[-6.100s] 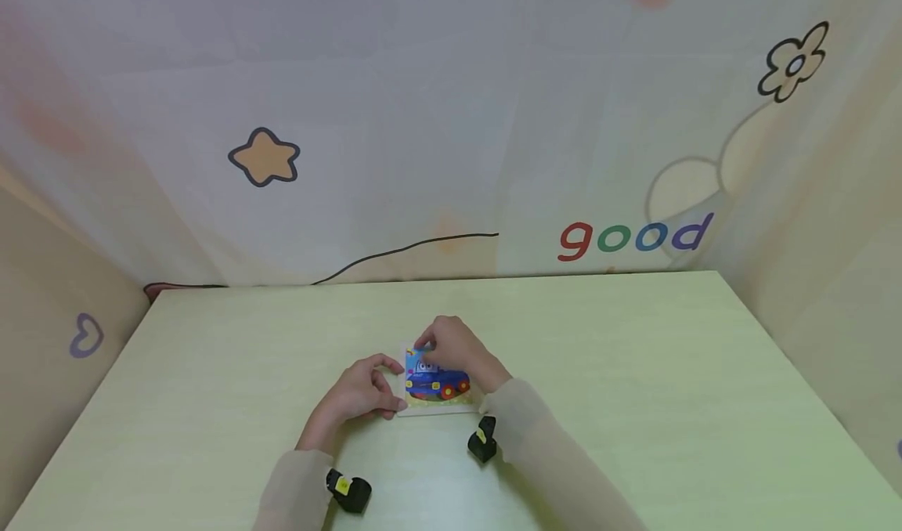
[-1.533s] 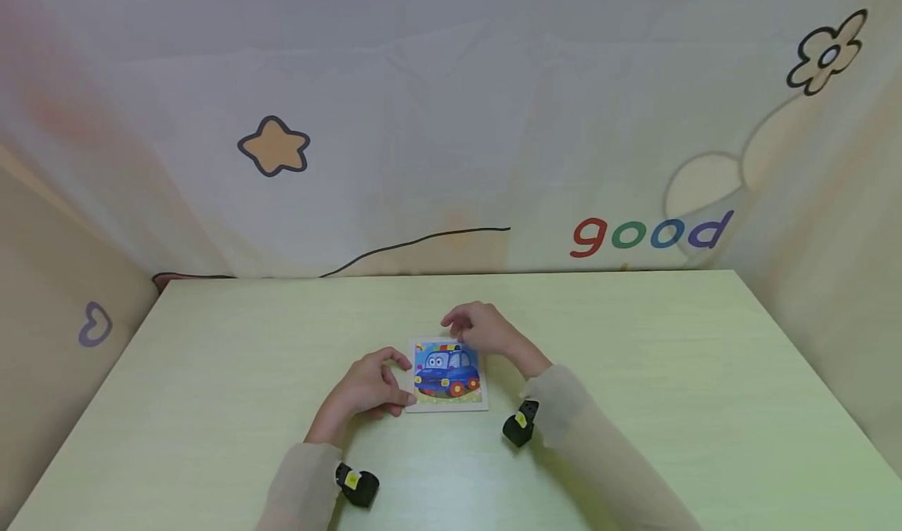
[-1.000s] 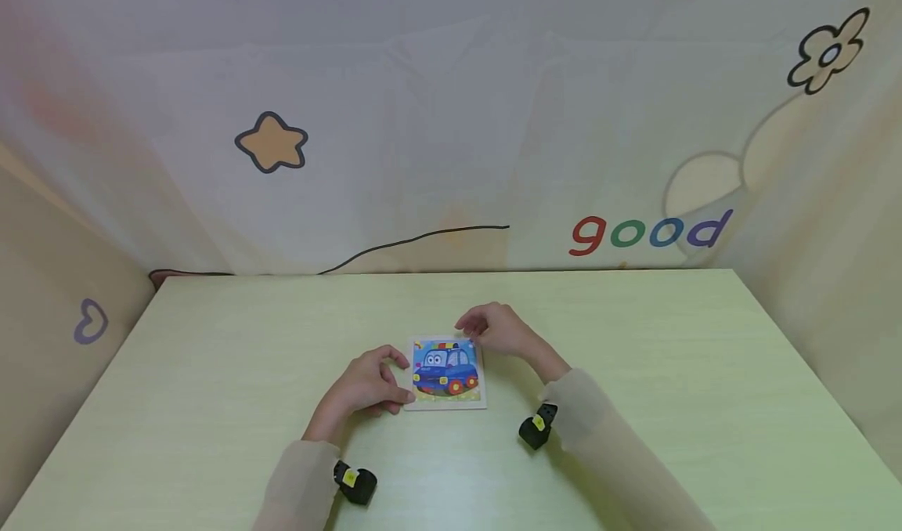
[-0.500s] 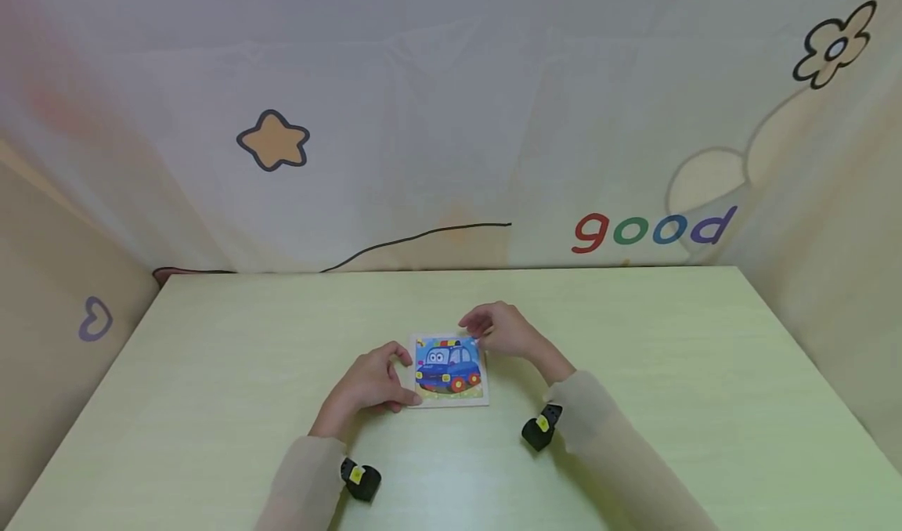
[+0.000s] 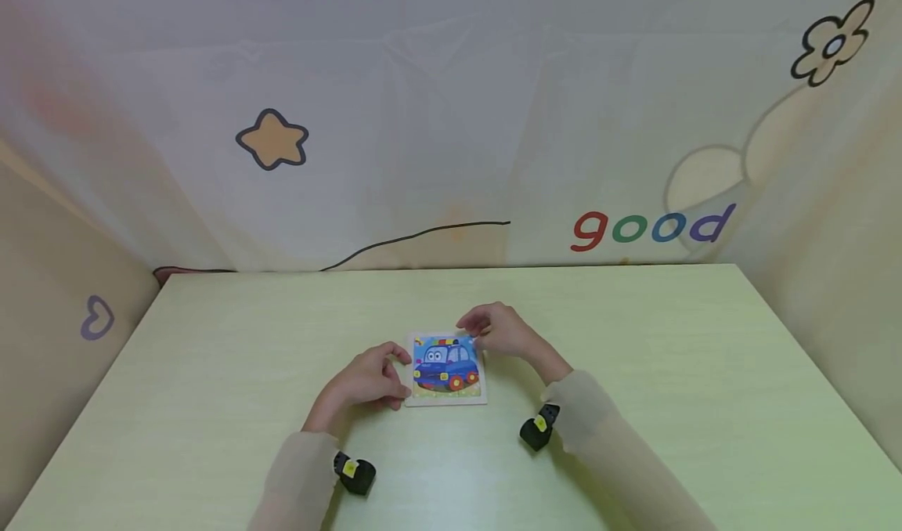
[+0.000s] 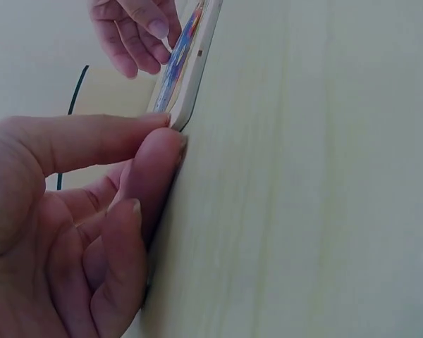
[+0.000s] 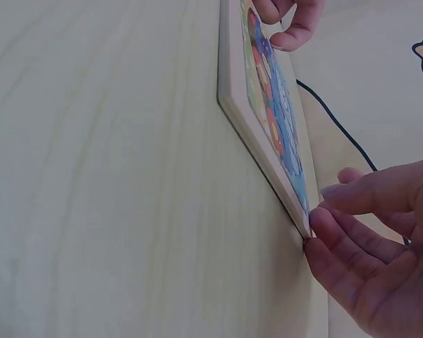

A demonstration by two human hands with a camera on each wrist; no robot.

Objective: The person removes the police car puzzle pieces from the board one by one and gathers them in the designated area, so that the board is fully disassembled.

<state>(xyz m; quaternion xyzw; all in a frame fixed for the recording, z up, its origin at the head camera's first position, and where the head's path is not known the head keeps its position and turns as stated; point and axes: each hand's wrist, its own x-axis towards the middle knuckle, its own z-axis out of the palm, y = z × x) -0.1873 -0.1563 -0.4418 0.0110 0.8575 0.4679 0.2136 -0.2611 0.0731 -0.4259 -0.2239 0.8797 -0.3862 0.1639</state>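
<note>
A small square jigsaw puzzle (image 5: 446, 366) lies flat on the table, its pale wooden frame around a picture of a blue cartoon car with eyes. My left hand (image 5: 368, 374) holds its left side, finger and thumb tips against the frame. In the left wrist view, fingertips of the left hand (image 6: 92, 176) meet at a corner of the frame. At the far right corner, my right hand (image 5: 503, 330) holds the puzzle with bent fingers. The right wrist view shows fingertips of the right hand (image 7: 381, 246) against that corner, the thumb tip just above.
The pale wood-grain table (image 5: 634, 359) extends around the puzzle. Behind it hangs a light curtain (image 5: 423, 124) with a star, a flower and the word "good". Black wrist cameras sit on both sleeves, the left camera (image 5: 358, 476) and the right camera (image 5: 538, 431).
Six seconds ago my right hand covered the picture's upper part; it has since moved back and right to the frame's corner. My left thumb has drawn slightly off the frame's near left corner.
</note>
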